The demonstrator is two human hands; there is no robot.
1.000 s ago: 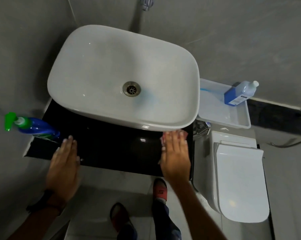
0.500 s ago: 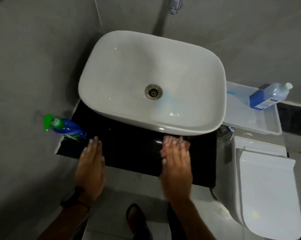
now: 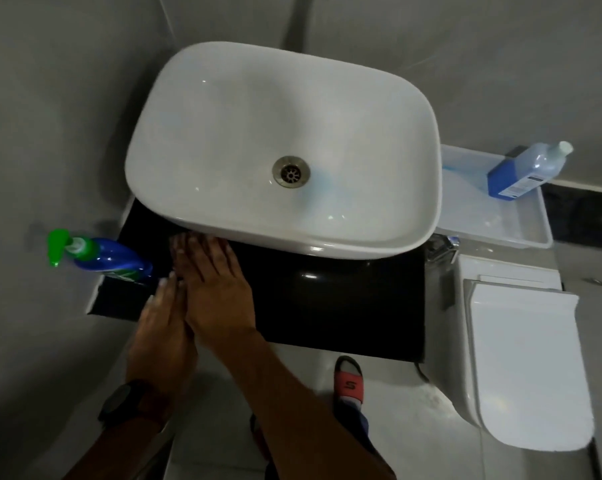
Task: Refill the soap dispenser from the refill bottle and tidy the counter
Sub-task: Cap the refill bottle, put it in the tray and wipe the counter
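The soap bottle [image 3: 102, 258] is blue with a green pump. It stands at the far left end of the black counter [image 3: 327, 306], next to the grey wall. The refill bottle [image 3: 524, 174] is light blue with a white cap. It leans in a clear tray [image 3: 500, 230] to the right of the white sink [image 3: 285, 147], well apart from the soap bottle.

Both hands lie flat on the left part of the counter with fingers stretched out. They hold nothing that shows. The left hand [image 3: 161, 327] is just beside the soap bottle and has a dark watch [image 3: 119, 400] on its wrist. The right hand [image 3: 212, 285] crosses over next to it, and the two touch. Its fingertips [image 3: 188, 242] reach the sink's front edge.

A white toilet [image 3: 521, 358] is on the right. A red sandal [image 3: 348, 382] shows on the floor below.
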